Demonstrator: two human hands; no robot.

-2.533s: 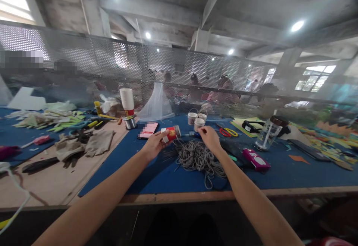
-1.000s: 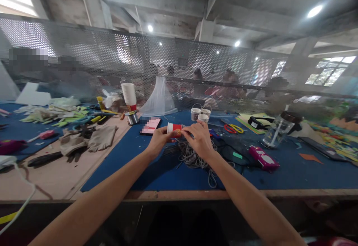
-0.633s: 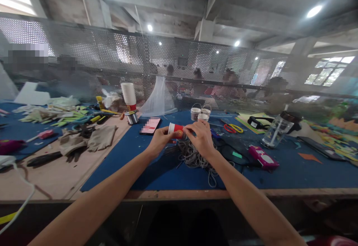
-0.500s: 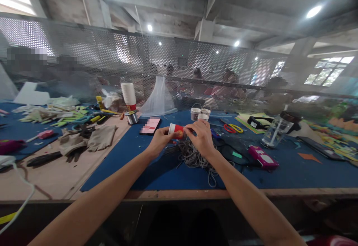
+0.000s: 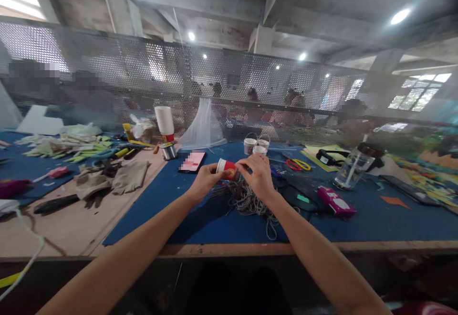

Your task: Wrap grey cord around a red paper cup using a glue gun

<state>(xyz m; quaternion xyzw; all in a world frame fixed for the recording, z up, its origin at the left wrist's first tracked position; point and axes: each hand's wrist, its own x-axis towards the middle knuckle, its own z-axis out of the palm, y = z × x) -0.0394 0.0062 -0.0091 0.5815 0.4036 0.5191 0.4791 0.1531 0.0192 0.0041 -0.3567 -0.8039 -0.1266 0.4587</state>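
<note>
A small red paper cup (image 5: 227, 168) with a white rim lies tilted on its side in my left hand (image 5: 205, 183), whose fingers and thumb are closed around it. My right hand (image 5: 258, 173) is at the cup's base end, fingertips pinched together; what they grip there is too small to make out. Below both hands lies a tangled heap of grey cord (image 5: 246, 199) on the blue mat (image 5: 150, 219). Just beyond my right hand stand several small cups with looped handles (image 5: 250, 145).
Left of my hands are a phone (image 5: 192, 162), a wire spool (image 5: 168, 151), stacked paper cups (image 5: 164, 120) and work gloves (image 5: 130, 177). To the right lie scissors (image 5: 298, 164), a purple box (image 5: 337, 202) and a clear bottle (image 5: 352, 168). A perforated metal screen (image 5: 222, 67) rises behind.
The red cup has turned slightly in my left hand, its white rim end tipping a little. Both hands stay almost in the same place.
</note>
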